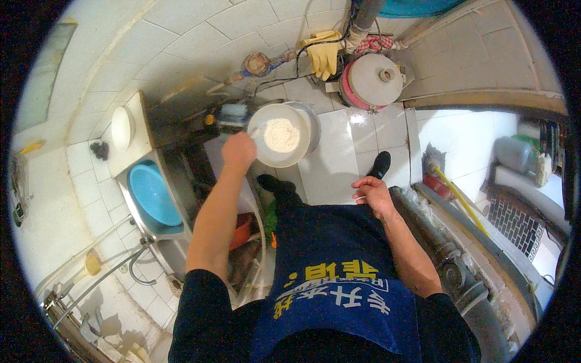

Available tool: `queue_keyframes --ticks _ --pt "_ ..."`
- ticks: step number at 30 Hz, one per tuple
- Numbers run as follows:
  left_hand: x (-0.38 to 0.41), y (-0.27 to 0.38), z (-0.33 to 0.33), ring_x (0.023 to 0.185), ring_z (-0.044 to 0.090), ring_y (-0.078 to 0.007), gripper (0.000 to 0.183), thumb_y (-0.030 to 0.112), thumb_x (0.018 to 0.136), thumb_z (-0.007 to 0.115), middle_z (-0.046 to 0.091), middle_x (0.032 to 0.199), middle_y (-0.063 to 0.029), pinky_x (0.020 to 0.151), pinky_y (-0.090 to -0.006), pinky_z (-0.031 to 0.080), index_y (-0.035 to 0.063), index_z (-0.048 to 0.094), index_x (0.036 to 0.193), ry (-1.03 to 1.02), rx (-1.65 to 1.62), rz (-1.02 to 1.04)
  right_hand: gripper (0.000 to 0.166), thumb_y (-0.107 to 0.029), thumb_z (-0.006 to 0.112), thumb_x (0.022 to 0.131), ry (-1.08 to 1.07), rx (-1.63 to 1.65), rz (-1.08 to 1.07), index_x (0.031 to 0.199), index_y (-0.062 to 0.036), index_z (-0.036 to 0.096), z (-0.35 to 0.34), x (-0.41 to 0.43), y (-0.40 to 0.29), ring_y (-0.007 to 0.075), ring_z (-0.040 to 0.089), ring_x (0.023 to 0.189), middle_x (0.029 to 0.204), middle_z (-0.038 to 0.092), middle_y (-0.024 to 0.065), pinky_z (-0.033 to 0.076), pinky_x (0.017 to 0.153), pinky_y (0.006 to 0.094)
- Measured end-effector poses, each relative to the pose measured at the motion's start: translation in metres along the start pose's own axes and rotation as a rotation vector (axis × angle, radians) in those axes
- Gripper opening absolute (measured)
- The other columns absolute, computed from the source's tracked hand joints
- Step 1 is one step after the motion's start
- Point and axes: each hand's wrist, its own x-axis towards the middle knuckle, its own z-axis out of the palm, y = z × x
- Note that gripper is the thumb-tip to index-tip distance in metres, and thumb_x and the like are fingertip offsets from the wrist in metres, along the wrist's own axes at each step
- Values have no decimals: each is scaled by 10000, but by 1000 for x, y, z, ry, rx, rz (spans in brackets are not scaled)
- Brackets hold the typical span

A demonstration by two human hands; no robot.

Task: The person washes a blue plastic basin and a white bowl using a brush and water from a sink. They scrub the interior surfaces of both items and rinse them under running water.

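My left hand (239, 152) is closed at the near left rim of a wide, pale bowl (292, 158). A heap of off-white, grainy food (281, 135), perhaps rice, lies in it. Behind the bowl's right side shows a round metal container (314, 125), mostly hidden beneath it. Whether the bowl rests on that container, I cannot tell. Apart from it, my right hand (374, 195) hangs in front of the dark blue apron (327, 236), fingers loosely curled and apart, holding nothing.
A lidded pink-sided drum (374, 81) stands on the tiles beyond, beside hanging yellow rubber gloves (324, 56). At left are a sink with a blue basin (154, 195), a faucet (140, 263) and a white bowl (121, 129). Thick pipes (447, 258) run along the right.
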Motion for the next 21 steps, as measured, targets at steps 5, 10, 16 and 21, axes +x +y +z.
queue_keyframes --ticks 5,10,16,21 --pt "0 -11 10 951 677 -417 357 321 891 552 699 1031 -234 838 -505 546 10 713 959 8 55 24 180 -18 476 948 0 -22 -1 1027 -9 637 3 -5 -5 172 675 722 991 670 80 541 580 273" --pt "-4 -12 10 975 673 -416 323 284 896 542 688 1069 -241 843 -512 546 13 685 999 -18 56 8 179 -20 477 946 -13 -18 -22 1020 -10 639 1 -3 -2 174 675 728 998 669 86 544 580 277" --pt "-27 5 -10 998 674 -413 284 207 871 528 686 1067 -253 851 -513 548 -3 670 998 -84 73 35 171 -39 485 949 -11 -3 -23 1020 -9 638 2 -6 -4 169 674 725 1000 672 85 540 591 276" --pt "-18 -14 22 974 680 -416 301 229 853 546 694 1033 -258 839 -520 550 -6 692 970 -79 134 101 178 -49 483 956 -17 -16 -49 1013 -7 646 3 -4 0 162 672 720 992 674 82 539 596 273"
